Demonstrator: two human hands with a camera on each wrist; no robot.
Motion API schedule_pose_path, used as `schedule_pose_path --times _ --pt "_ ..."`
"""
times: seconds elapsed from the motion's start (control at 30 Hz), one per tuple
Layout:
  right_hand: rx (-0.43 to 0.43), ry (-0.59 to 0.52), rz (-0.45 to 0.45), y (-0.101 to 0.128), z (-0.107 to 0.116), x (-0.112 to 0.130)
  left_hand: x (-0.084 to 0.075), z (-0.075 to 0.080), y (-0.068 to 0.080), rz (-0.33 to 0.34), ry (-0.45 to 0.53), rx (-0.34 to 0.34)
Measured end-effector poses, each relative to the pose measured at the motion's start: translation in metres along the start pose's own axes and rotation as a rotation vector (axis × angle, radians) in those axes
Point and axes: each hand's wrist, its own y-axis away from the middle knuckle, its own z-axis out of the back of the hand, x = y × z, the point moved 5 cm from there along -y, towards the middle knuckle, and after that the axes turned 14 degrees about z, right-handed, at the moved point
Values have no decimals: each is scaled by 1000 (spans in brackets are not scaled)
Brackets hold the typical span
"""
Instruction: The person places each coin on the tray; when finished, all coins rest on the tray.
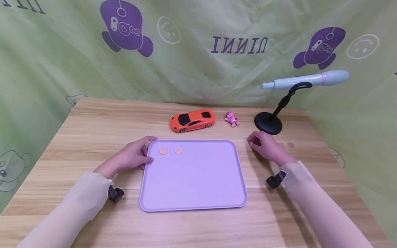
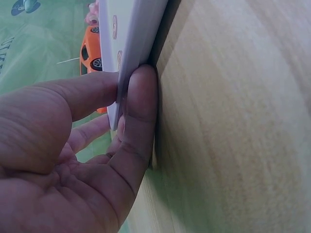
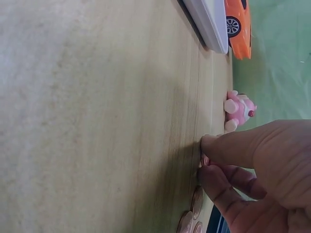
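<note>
A lilac tray (image 1: pixel 198 179) lies on the table, with two copper coins, one coin (image 1: pixel 163 151) and another coin (image 1: pixel 178 150), near its far left corner. My left hand (image 1: pixel 131 156) grips the tray's left rim; in the left wrist view the thumb (image 2: pixel 92 92) lies against the rim and a finger (image 2: pixel 141 102) against its underside. Right of the tray, my right hand (image 1: pixel 268 146) pinches a coin (image 3: pixel 204 158) between thumb and fingertip, low at the tabletop. Beside it lie more copper coins (image 3: pixel 185 222), one of them (image 1: pixel 290 145) plain in the head view.
Behind the tray stand an orange toy car (image 1: pixel 193 120) and a small pink figurine (image 1: pixel 232 119). A light blue microphone (image 1: pixel 307 81) rests on a black stand (image 1: pixel 268 123) just beyond my right hand. Green printed cloth (image 1: pixel 198 69) hangs behind the wooden table (image 1: pixel 102 124).
</note>
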Motion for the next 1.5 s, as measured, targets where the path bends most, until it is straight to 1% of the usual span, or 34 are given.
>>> schedule_pose_path --times 0.23,0.5,0.73,0.97,1.1,1.2,1.37,1.5 --pt "9 -22 -21 1 0 1 1 -1 -1 3 -3 1" --pt "-46 -12 -31 5 5 2 1 -1 0 0 -13 -1" --pt "-98 -46 -1 7 4 3 2 -1 2 -1 -15 1" --pt "-132 -105 -11 8 2 10 3 0 0 5 -14 3" --pt "-159 -189 15 1 0 20 3 0 0 6 -18 1" --pt "-166 -313 1 -7 -7 30 3 1 0 6 -22 1" --pt "-139 -526 -52 -23 -23 51 2 0 0 0 -20 -1" --pt "-118 -607 -34 -35 -34 72 1 0 0 -11 -20 -1"
